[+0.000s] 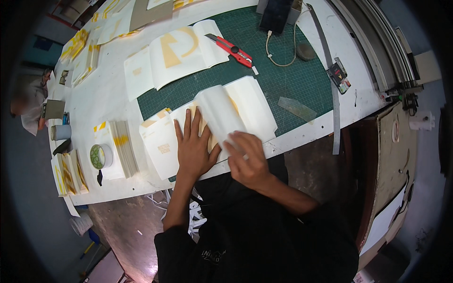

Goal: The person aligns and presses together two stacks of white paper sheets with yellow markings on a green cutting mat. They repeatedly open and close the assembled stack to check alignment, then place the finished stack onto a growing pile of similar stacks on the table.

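Observation:
A white printed paper cover (257,106) with pale yellow shapes lies spread near the table's front edge, partly on a green cutting mat (302,85). In its middle, a white sheet (214,106) curls upward. My left hand (194,146) rests flat on the cover's left part, fingers spread. My right hand (250,160) has its fingers bent and closed at the near edge of the curled sheet; they are slightly blurred. Beyond, a similar cover (177,52) lies opened out, with a red utility knife (233,49) on its right edge.
At left stand a stack of books (123,148) and a round tub (100,156). A metal ruler (336,113) lies along the right side. A dark phone-like device (279,16) with a white cable stands at the back. Another person (33,106) is at the far left.

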{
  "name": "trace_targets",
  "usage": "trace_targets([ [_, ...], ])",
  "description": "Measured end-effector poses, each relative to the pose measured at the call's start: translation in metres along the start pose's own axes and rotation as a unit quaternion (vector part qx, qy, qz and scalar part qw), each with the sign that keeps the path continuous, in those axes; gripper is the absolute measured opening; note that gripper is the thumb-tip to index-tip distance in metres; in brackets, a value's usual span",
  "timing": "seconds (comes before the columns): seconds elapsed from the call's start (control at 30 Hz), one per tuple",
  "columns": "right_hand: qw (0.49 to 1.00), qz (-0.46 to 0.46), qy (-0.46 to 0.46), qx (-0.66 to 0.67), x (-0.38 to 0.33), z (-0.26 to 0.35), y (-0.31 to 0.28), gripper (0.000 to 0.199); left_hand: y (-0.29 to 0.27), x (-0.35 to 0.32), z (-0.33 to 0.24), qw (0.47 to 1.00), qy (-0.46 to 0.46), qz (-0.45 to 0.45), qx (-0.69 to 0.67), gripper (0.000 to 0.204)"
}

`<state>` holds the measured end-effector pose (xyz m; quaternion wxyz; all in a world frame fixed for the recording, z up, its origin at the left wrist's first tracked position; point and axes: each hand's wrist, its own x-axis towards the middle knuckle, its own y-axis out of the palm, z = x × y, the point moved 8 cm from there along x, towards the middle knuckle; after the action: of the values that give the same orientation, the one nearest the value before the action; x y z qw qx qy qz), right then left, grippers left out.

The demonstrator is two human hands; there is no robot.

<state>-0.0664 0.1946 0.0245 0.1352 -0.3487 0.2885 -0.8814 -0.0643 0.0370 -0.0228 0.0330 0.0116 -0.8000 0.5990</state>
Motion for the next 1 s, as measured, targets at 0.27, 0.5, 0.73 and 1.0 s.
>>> trace_targets([
  [0.27,0.843,0.014,0.463,0.274,-0.006,-0.123,-0.029,0.035,-0.005,0.001,-0.003,1.000,-0.008,-0.013,-0.009,0.070],
  [0.5,0.957,0.058,0.234,-0.163,0.028,-0.113,-0.046,0.051,-0.010,0.003,-0.003,1.000,0.001,-0.009,-0.025,0.070],
  [0.73,0.914,0.085,0.373,-0.136,0.037,-0.121,-0.029,0.064,-0.009,0.002,-0.004,1.000,0.005,-0.024,-0.018,0.070],
  [1.0,0.924,0.063,0.363,-0.098,0.039,-0.127,-0.030,0.059,-0.011,0.000,-0.004,0.999,0.009,-0.038,-0.021,0.072],
])
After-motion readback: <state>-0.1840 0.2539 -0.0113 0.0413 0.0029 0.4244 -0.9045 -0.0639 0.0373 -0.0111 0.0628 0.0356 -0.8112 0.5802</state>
